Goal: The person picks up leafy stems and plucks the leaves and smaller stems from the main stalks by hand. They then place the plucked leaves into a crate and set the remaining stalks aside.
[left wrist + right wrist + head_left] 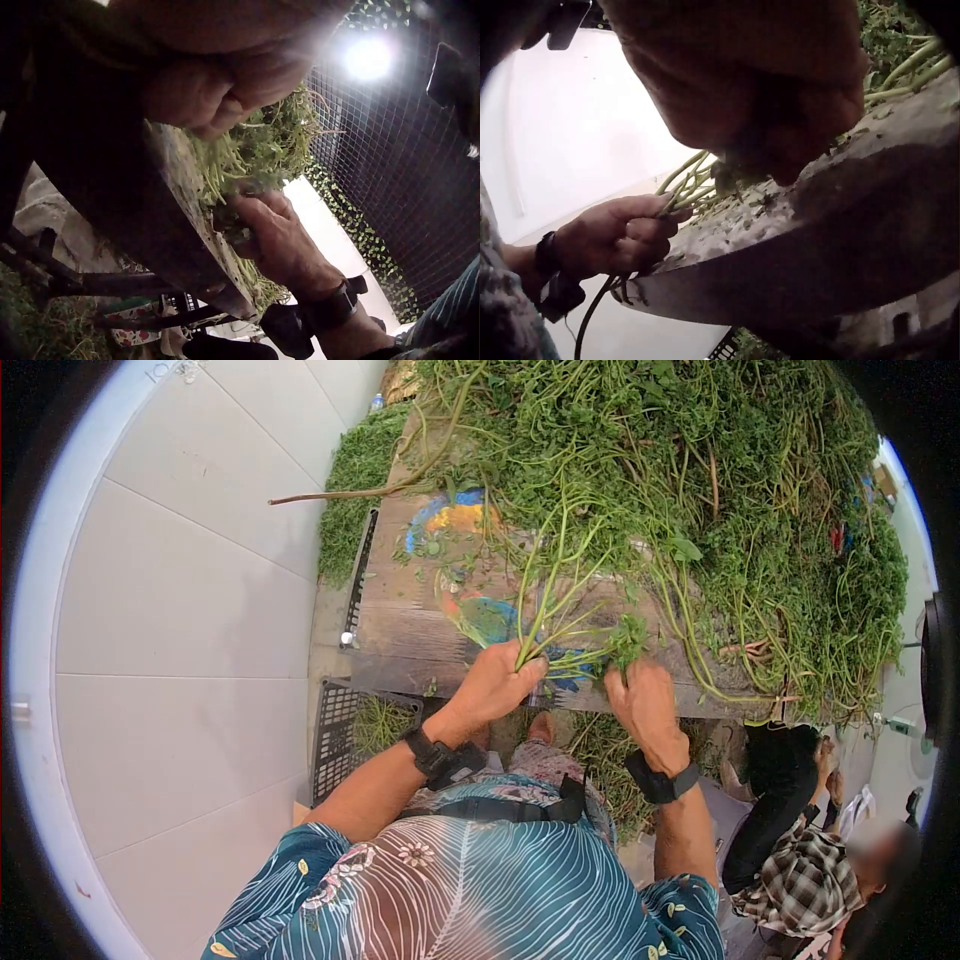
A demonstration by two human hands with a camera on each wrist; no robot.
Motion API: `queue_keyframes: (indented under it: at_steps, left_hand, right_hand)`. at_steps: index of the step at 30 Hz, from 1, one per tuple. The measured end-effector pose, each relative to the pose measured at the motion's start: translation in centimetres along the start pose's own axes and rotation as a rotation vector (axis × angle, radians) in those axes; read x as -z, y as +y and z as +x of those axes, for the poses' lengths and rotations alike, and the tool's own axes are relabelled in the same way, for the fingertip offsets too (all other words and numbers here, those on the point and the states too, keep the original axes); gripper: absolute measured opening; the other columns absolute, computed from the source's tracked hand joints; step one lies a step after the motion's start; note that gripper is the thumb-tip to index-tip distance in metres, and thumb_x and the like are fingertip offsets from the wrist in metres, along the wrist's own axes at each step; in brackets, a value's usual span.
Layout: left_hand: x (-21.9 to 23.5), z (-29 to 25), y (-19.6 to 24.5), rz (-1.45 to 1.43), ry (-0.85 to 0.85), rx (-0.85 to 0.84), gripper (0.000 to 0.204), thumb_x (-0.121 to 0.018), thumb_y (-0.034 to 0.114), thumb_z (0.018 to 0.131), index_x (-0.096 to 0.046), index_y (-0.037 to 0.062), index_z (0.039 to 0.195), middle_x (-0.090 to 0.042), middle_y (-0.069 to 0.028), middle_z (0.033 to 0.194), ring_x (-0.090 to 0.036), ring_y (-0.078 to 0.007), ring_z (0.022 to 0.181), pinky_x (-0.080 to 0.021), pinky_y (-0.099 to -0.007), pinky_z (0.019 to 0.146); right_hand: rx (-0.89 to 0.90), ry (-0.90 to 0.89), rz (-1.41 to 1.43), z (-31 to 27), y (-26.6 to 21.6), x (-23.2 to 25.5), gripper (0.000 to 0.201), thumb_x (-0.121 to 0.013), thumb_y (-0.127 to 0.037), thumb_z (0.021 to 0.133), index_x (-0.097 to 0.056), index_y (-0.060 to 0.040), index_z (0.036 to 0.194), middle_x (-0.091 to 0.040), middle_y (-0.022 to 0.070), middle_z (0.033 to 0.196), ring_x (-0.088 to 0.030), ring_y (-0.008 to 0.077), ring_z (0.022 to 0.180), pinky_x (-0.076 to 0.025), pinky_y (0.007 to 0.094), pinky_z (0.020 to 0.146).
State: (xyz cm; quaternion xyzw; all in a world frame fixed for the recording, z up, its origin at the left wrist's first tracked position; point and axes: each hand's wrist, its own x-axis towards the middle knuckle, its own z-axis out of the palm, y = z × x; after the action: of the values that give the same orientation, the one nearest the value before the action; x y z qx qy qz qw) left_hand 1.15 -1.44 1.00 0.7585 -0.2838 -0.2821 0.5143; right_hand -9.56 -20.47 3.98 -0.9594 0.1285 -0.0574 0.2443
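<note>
My left hand (497, 682) grips a small bunch of green stems (548, 600) at their lower ends, above the front edge of the wooden table (400, 610). Just right of it, my right hand (643, 705) has its fingers curled at a leafy tip (628, 640) of the greens. The right wrist view shows the left hand (622, 236) closed round the stems (686, 184), a darker stem end hanging below. In the left wrist view the right hand (281, 236) is bent over leaves, its fingertips partly hidden.
A large heap of greens (700, 480) covers the table's back and right. One long brown stem (340, 495) juts left. Below the left edge stands a black crate (335, 735) with stems. Another person in a checked shirt (800, 875) is at lower right; a wall (190, 610) rises left.
</note>
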Motion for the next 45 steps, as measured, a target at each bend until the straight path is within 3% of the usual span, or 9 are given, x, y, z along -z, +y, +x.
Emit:
queue_keyframes:
  at_steps: [3,9,15,18,24,33,36,39,45]
  left_hand:
    - [0.0,0.0,0.4,-0.052,0.016,0.023,0.026,-0.052,0.023,0.081,-0.049,-0.0028,0.077,-0.050,-0.0168,0.063,-0.050,-0.0295,0.059,-0.041,-0.0393,0.058]
    - [0.2,0.0,0.5,-0.047,0.007,0.042,0.025,-0.052,0.022,0.081,-0.049,-0.0023,0.078,-0.049,-0.0154,0.061,-0.049,-0.0274,0.058,-0.041,-0.0384,0.058]
    - [0.4,-0.2,1.2,-0.018,-0.009,0.057,0.019,-0.050,0.019,0.084,-0.048,0.0014,0.076,-0.046,-0.0019,0.059,-0.043,-0.0116,0.056,-0.039,-0.0304,0.052]
    - [0.3,-0.2,1.0,-0.061,-0.004,0.077,0.020,-0.050,0.020,0.085,-0.048,0.0018,0.076,-0.046,-0.0002,0.059,-0.043,-0.0098,0.057,-0.038,-0.0293,0.052]
    - [0.3,-0.2,1.0,-0.116,-0.006,0.071,0.020,-0.050,0.020,0.086,-0.048,0.0033,0.075,-0.043,0.0019,0.060,-0.040,-0.0076,0.056,-0.036,-0.0272,0.051]
    - [0.0,-0.2,0.8,-0.009,0.021,0.038,0.024,-0.053,0.021,0.083,-0.050,-0.0020,0.075,-0.049,-0.0124,0.057,-0.048,-0.0224,0.053,-0.040,-0.0366,0.053]
    - [0.2,-0.2,1.5,-0.026,0.019,0.018,0.023,-0.053,0.020,0.083,-0.049,-0.0014,0.075,-0.048,-0.0117,0.057,-0.047,-0.0222,0.053,-0.040,-0.0361,0.053]
    - [0.7,-0.7,0.8,-0.108,0.021,0.037,0.021,-0.049,0.019,0.085,-0.046,0.0027,0.073,-0.043,0.0003,0.060,-0.040,-0.0097,0.058,-0.036,-0.0274,0.052]
    - [0.5,-0.3,0.8,-0.080,-0.007,-0.002,0.021,-0.049,0.019,0.086,-0.047,0.0025,0.074,-0.042,0.0022,0.061,-0.039,-0.0073,0.059,-0.035,-0.0258,0.052]
  right_hand:
    - [-0.161,0.083,0.217,0.5,-0.7,-0.2,0.016,-0.055,-0.012,0.074,-0.053,0.0035,0.077,-0.053,0.0254,0.064,-0.052,0.0458,0.063,-0.042,0.0481,0.055]
    - [-0.081,0.069,-0.061,1.1,0.9,-2.8,0.017,-0.054,-0.012,0.073,-0.055,0.0045,0.077,-0.054,0.0261,0.068,-0.049,0.0461,0.060,-0.041,0.0455,0.053]
    - [-0.272,0.126,0.511,2.0,1.2,-2.6,0.015,-0.051,-0.010,0.080,-0.058,0.0002,0.088,-0.059,0.0115,0.067,-0.055,0.0236,0.055,-0.041,0.0343,0.048]
    - [-0.747,-0.096,1.276,1.7,-0.2,-0.1,0.019,-0.049,-0.008,0.083,-0.057,-0.0024,0.099,-0.060,0.0047,0.077,-0.055,0.0150,0.063,-0.042,0.0291,0.049]
    - [-0.633,-0.309,1.035,0.6,-0.1,1.6,0.022,-0.045,-0.011,0.085,-0.056,-0.0015,0.101,-0.061,0.0044,0.082,-0.055,0.0163,0.066,-0.042,0.0297,0.054]
    - [-0.193,0.038,0.161,0.9,1.4,-0.5,0.016,-0.048,-0.009,0.077,-0.052,0.0049,0.084,-0.052,0.0294,0.075,-0.050,0.0463,0.071,-0.042,0.0454,0.063]
    - [-0.196,0.119,0.204,1.9,-0.2,-0.7,0.015,-0.047,-0.012,0.081,-0.050,0.0025,0.078,-0.057,0.0212,0.073,-0.053,0.0400,0.064,-0.041,0.0445,0.058]
    - [-0.724,0.292,1.240,2.8,5.8,-0.9,0.016,-0.049,-0.016,0.085,-0.054,-0.0005,0.087,-0.060,0.0112,0.080,-0.057,0.0301,0.065,-0.043,0.0401,0.058]
    - [-0.545,0.306,0.647,2.4,6.8,2.7,0.032,-0.054,-0.021,0.085,-0.053,-0.0023,0.110,-0.060,0.0097,0.094,-0.058,0.0258,0.074,-0.046,0.0350,0.067]
